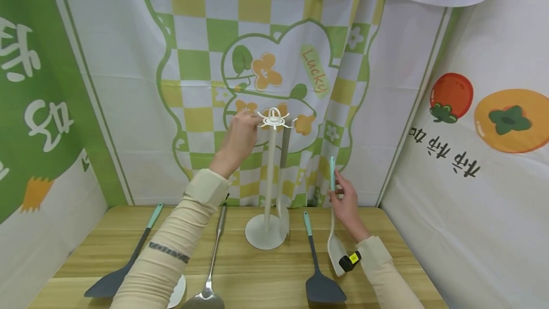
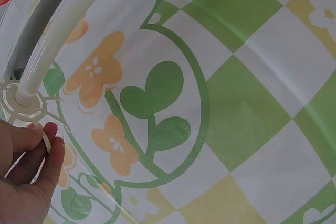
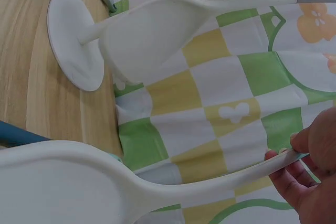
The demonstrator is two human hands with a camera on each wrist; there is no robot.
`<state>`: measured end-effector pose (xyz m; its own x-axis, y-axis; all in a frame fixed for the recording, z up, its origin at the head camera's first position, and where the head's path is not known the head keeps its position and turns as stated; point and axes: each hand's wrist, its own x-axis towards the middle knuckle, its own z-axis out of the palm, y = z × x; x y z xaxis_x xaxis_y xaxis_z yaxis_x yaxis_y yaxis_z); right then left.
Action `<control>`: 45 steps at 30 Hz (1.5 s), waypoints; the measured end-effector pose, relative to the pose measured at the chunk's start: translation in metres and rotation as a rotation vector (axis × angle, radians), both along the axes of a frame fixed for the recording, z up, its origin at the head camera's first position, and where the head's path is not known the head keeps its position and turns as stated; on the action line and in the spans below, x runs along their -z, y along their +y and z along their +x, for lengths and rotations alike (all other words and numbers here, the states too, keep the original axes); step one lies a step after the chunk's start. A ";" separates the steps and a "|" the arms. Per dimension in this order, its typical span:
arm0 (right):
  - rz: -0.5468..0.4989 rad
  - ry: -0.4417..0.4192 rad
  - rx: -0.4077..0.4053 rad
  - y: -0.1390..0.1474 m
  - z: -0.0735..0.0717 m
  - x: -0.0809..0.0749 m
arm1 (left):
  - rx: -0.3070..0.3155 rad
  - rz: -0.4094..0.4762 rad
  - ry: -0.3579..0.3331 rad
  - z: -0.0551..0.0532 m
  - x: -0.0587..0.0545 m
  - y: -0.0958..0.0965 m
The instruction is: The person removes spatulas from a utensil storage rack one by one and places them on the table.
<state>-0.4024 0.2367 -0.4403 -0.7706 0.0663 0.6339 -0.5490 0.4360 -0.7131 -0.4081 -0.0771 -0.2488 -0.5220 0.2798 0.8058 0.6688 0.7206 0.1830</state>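
Observation:
A white utensil rack (image 1: 270, 180) with a round base and a ring of hooks stands upright on the table. At its top, my left hand (image 1: 240, 135) pinches one of the hooks (image 2: 46, 141) between thumb and fingers. A white spatula with a grey handle (image 1: 285, 144) hangs on the rack's right side. To the right of the rack, my right hand (image 1: 345, 204) grips a second white spatula (image 1: 336, 252) by its mint handle. This spatula is upright with its head down, close to the table; whether it touches cannot be told.
On the wooden table (image 1: 240, 275) lie a dark turner (image 1: 321, 287) at right, another dark turner (image 1: 107, 284) at left and a metal ladle-like utensil (image 1: 212, 266). A white round object (image 1: 177, 292) is partly behind the left sleeve. Patterned cloth (image 1: 193, 66) hangs behind.

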 end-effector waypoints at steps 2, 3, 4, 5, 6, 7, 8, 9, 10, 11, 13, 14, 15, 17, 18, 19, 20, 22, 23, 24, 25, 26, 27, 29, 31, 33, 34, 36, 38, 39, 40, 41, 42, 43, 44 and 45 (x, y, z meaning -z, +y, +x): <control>0.010 -0.005 0.006 0.003 0.000 0.003 | -0.008 -0.001 -0.014 0.000 0.000 0.000; 0.014 -0.008 0.006 0.003 0.000 0.003 | -0.013 -0.001 -0.021 0.000 0.000 0.000; 0.017 -0.017 0.007 0.004 0.000 0.004 | -0.018 -0.002 -0.028 0.000 0.000 0.001; 0.024 -0.023 0.009 0.005 0.000 0.005 | -0.022 -0.003 -0.033 0.001 0.000 0.001; 0.029 -0.024 0.009 0.006 0.001 0.006 | -0.028 -0.005 -0.037 0.001 0.000 0.001; 0.032 -0.015 0.008 0.004 0.004 0.003 | -0.032 -0.006 -0.040 0.002 0.000 0.001; 0.041 -0.017 0.011 0.004 0.005 0.004 | -0.036 -0.008 -0.043 0.002 0.000 0.001; 0.045 -0.018 0.013 0.005 0.006 0.004 | -0.040 -0.011 -0.045 0.003 0.000 0.002; 0.047 -0.020 0.015 0.005 0.007 0.005 | -0.044 -0.014 -0.046 0.003 -0.001 0.002; 0.052 -0.021 0.020 0.006 0.007 0.005 | -0.046 -0.016 -0.046 0.004 -0.001 0.002; 0.062 -0.021 0.025 0.007 0.007 0.007 | -0.049 -0.016 -0.046 0.004 -0.001 0.002; 0.068 -0.033 0.030 0.010 0.004 0.011 | -0.047 -0.014 -0.045 0.004 -0.001 0.002; 0.073 -0.033 0.033 0.011 0.003 0.012 | -0.045 -0.012 -0.042 0.004 0.000 0.001; 0.089 -0.031 0.039 0.012 0.002 0.015 | -0.040 -0.006 -0.034 0.004 0.000 0.001; 0.095 -0.028 0.040 0.013 0.002 0.016 | -0.039 -0.004 -0.030 0.003 0.000 0.000; 0.102 -0.028 0.042 0.013 0.001 0.018 | -0.038 -0.004 -0.025 0.003 0.000 0.000; 0.110 -0.028 0.046 0.014 0.001 0.019 | -0.038 -0.004 -0.022 0.003 0.001 0.000; 0.118 -0.035 0.050 0.015 0.000 0.021 | -0.038 -0.005 -0.019 0.003 0.001 0.000; 0.119 -0.035 0.053 0.015 0.000 0.022 | -0.039 -0.005 -0.020 0.003 0.001 0.000; 0.121 -0.032 0.056 0.016 0.000 0.023 | -0.040 -0.007 -0.020 0.003 0.001 0.000; 0.123 -0.029 0.058 0.016 0.000 0.024 | -0.041 -0.007 -0.021 0.003 0.001 0.000; 0.122 -0.025 0.060 0.016 0.000 0.025 | -0.040 -0.005 -0.023 0.003 0.001 0.000; 0.122 -0.020 0.061 0.017 0.000 0.026 | -0.039 -0.003 -0.022 0.003 0.001 0.000; 0.125 -0.009 0.067 0.017 -0.001 0.027 | -0.038 0.001 -0.018 0.003 0.001 0.000; 0.131 -0.005 0.071 0.018 -0.001 0.029 | -0.035 0.008 -0.013 0.003 0.001 0.000; 0.140 -0.004 0.076 0.018 -0.001 0.030 | -0.033 0.013 -0.010 0.002 0.001 0.000; 0.144 -0.003 0.079 0.018 -0.001 0.030 | -0.034 0.015 -0.010 0.002 0.001 0.000; 0.152 0.006 0.081 0.019 -0.001 0.031 | -0.034 0.018 -0.013 0.002 0.001 0.000; 0.161 0.018 0.084 0.020 0.000 0.032 | -0.035 0.018 -0.016 0.002 0.001 0.000; 0.166 0.023 0.087 0.020 0.000 0.032 | -0.035 0.016 -0.017 0.002 0.001 0.000; 0.173 0.027 0.090 0.021 0.000 0.032 | -0.035 0.014 -0.016 0.002 0.001 0.000; 0.179 0.029 0.093 0.021 0.001 0.033 | -0.036 0.013 -0.016 0.002 0.001 0.000; 0.185 0.028 0.097 0.022 0.001 0.033 | -0.038 0.010 -0.016 0.002 0.001 0.000; 0.193 0.028 0.100 0.022 0.001 0.033 | -0.039 0.005 -0.014 0.002 0.001 0.000; 0.202 0.028 0.103 0.023 0.001 0.033 | -0.039 0.003 -0.013 0.002 0.001 0.000; 0.210 0.026 0.105 0.023 0.002 0.034 | -0.040 -0.001 -0.012 0.002 0.001 0.000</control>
